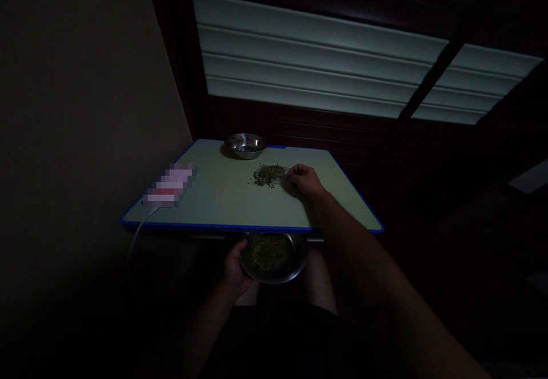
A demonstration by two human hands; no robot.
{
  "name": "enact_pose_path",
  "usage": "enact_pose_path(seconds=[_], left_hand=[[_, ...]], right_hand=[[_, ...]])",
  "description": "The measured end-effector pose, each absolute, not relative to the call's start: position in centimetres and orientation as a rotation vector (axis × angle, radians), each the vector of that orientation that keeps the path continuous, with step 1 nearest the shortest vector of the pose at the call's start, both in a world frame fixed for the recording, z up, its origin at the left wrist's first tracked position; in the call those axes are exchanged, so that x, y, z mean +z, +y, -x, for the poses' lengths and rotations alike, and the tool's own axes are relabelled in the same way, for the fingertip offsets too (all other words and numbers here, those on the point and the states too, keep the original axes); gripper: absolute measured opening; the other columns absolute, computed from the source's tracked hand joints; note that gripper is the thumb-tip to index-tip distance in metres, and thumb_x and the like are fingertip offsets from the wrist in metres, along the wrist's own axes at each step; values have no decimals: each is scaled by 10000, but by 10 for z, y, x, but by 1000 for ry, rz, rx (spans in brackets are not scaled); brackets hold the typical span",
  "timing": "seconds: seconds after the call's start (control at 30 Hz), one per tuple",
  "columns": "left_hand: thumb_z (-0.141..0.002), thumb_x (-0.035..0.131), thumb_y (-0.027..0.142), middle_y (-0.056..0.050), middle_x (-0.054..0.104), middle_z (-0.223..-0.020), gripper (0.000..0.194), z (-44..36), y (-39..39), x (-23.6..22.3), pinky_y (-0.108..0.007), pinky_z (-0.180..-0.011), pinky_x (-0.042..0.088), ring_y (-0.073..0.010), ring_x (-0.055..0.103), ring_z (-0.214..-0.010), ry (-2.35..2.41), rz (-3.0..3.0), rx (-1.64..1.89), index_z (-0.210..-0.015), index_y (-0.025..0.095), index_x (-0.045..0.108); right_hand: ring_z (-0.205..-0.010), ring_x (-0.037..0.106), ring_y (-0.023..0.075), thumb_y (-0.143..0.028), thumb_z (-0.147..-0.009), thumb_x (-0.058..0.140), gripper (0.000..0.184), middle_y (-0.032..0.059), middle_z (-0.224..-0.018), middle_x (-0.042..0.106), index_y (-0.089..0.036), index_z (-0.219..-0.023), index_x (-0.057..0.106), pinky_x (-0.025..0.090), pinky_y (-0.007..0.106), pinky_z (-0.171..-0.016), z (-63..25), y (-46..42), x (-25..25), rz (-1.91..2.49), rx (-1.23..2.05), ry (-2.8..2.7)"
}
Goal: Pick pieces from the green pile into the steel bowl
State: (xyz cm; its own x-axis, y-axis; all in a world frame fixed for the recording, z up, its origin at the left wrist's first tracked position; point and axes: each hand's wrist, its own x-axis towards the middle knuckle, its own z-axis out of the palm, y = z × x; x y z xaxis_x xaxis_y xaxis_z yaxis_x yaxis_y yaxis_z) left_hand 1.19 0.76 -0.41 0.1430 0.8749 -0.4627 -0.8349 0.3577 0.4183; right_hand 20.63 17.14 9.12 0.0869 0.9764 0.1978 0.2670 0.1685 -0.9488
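Note:
My left hand (236,267) grips the rim of a round metal bowl (295,265), just below the table's near edge. Small greenish beans (268,252) cover much of the bowl's inside. On the tabletop lies a loose pile of similar small beans (266,174). My right hand (305,180) is at the pile's right side, with thumb and fingers pinched together. A faint greyish shape shows by the fingertips, but it is too dark to tell what it is.
The pale table (231,208) has a blue rim. A second metal bowl (246,146) stands near its far edge. At the left lies a blurred pinkish phone-like object (171,185), with a white cable (139,230) hanging over the edge. Dark panelling with pale slats (308,59) rises behind.

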Motion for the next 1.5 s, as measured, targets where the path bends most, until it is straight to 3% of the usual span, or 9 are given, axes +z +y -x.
enact_pose_path(seconds=[0.37, 1.07, 1.5], left_hand=[[-779, 565, 216, -74, 767, -768, 182, -13, 7, -1, -424, -876, 532, -270, 719, -860, 763, -66, 1258, -822, 142, 725], [-807, 521, 207, -67, 757, -709, 207, -14, 7, 4, -406, -842, 547, -240, 719, -745, 807, -56, 1240, -777, 140, 715], [-798, 522, 204, -84, 758, -734, 213, -14, 6, 5, -422, -889, 523, -267, 719, -842, 807, -50, 1247, -811, 126, 720]], right_hand=[[-627, 503, 122, -293, -602, 553, 121, -24, -627, 565, -183, -650, 565, 413, 244, -628, -210, 170, 79, 1299, 616, -1497], [-539, 462, 107, -283, -557, 613, 120, -22, -567, 565, -179, -608, 586, 361, 236, -522, -205, 165, 81, 1249, 772, -1515], [-520, 458, 106, -265, -528, 645, 123, -16, -555, 560, -173, -591, 592, 362, 249, -518, -204, 161, 84, 1242, 908, -1497]])
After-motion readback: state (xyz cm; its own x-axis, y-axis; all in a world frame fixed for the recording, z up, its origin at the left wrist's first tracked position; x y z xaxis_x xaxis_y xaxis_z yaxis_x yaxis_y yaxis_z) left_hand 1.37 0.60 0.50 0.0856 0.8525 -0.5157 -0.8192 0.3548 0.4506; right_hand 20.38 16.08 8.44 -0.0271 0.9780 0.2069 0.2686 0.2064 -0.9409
